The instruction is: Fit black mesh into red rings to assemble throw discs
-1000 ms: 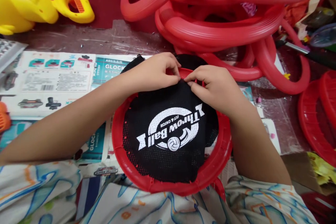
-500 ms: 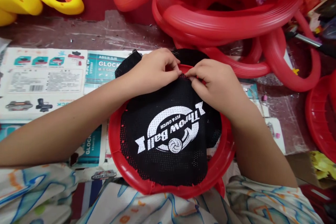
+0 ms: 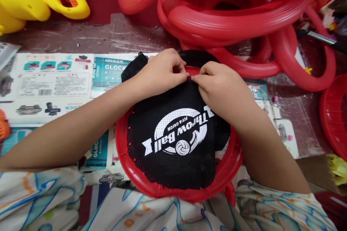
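In the head view, the left hand (image 3: 165,71) and right hand (image 3: 226,92) pinch the far edge of the black mesh (image 3: 173,130), fingertips nearly meeting. The mesh lies across the red ring (image 3: 135,177), near centre; red hoops (image 3: 233,23) are heaped far right.

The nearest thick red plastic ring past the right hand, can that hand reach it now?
Probably yes: nothing visible blocks the ring just beyond the right hand, though its fingers seem to pinch the printed black mesh cloth and may need freeing.
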### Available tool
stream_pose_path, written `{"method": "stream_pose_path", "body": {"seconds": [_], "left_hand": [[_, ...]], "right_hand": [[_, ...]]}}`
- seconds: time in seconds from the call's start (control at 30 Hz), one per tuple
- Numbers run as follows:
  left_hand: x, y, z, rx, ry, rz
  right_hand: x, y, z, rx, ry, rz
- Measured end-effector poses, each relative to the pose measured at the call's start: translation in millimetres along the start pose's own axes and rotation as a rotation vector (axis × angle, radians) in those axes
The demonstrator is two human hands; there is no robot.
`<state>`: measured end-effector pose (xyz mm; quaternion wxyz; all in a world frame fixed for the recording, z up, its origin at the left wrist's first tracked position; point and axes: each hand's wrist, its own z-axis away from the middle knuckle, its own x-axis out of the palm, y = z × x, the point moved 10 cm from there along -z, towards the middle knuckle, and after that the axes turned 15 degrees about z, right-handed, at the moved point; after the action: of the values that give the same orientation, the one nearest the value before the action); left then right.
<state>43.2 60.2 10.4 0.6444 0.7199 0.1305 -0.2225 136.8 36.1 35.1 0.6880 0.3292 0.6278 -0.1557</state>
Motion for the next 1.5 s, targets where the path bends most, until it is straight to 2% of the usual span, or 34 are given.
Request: {"method": "stream_pose_path", "body": {"seconds": [0.17,0.4,0.5,0.6,0.77,0.87,0.97,1.03,1.2,1.37,1.5], "left_hand": [[-1,-1,1,0.008,0.006,0.012],[0,0,3,0.015,-0.035,-0.002],[-5,2,8,0.007,0.0,-0.023],[-12,7,11,-0.032,0.012,-0.12],[-23,12,12,-0.149,-0.065,-0.325],[-24,20,8,-0.054,-0.036,-0.273],[-8,20,4,0.072,-0.143,-0.116],[-1,14,3,0.073,-0.196,-0.03],[-5,0,3,-0.036,-0.125,0.028],[-8,7,5,0.038,-0.011,-0.034],[-9,8,4,0.063,0.029,-0.093]], "right_hand": [[-3,-3,2,0.005,-0.034,0.008],[5,24,8,0.223,-0.11,-0.471],[9,23,11,0.192,-0.148,-0.536],[4,22,11,0.156,-0.111,-0.564],[-7,24,7,0.134,0.008,-0.613],[-11,19,5,0.061,0.076,-0.622],[-12,16,3,-0.003,0.107,-0.584],[-13,15,2,-0.027,0.119,-0.507],[-15,14,0,-0.035,0.149,-0.38],[-14,15,-1,0.008,0.201,-0.334],[-11,14,-2,0.026,0.206,-0.243]]}}
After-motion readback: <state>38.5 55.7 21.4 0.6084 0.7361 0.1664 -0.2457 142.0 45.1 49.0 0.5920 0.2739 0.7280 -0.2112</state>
